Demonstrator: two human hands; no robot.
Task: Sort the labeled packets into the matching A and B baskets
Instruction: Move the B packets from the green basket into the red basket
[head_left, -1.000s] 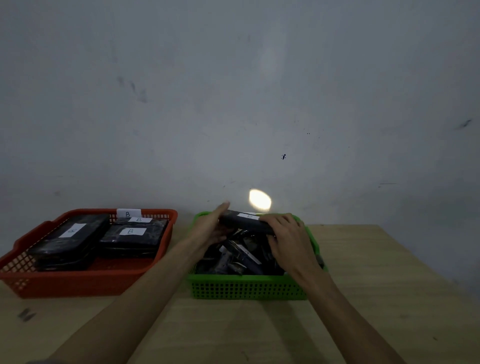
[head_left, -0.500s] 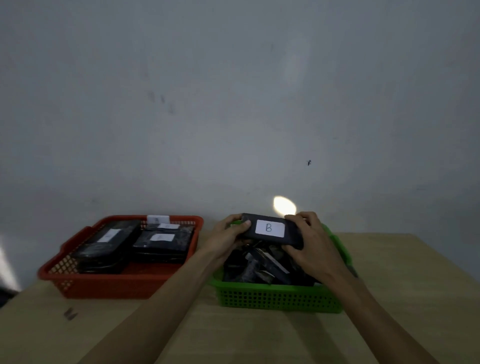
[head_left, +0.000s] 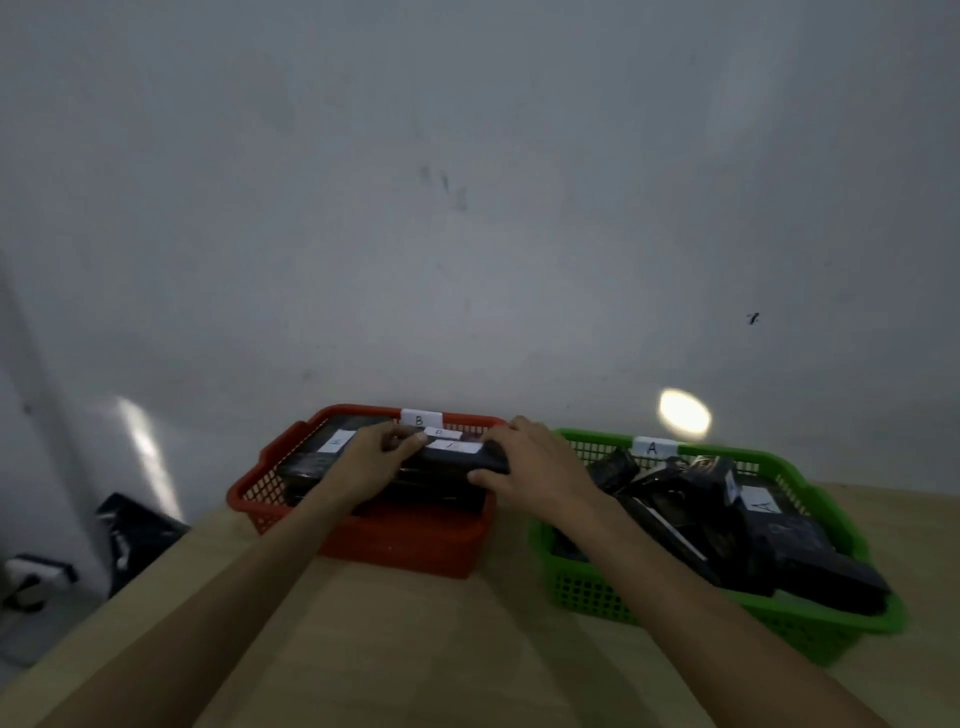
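A black packet (head_left: 452, 456) with a white label is held over the red basket (head_left: 395, 545), which carries a B tag on its back rim. My left hand (head_left: 371, 462) grips the packet's left end and my right hand (head_left: 535, 470) grips its right end. The packet rests on or just above other black labeled packets (head_left: 311, 457) stacked in the red basket. To the right stands the green basket (head_left: 623, 597) with an A tag, full of several black packets, one (head_left: 769, 519) showing an A label.
Both baskets sit on a light wooden table (head_left: 441, 649) against a grey wall. A dark object (head_left: 130, 535) lies on the floor left of the table. A bright light spot (head_left: 684, 413) shows on the wall.
Both hands carried the B-labeled packet from above the green basket leftward to the red basket. The camera view swung left with them.
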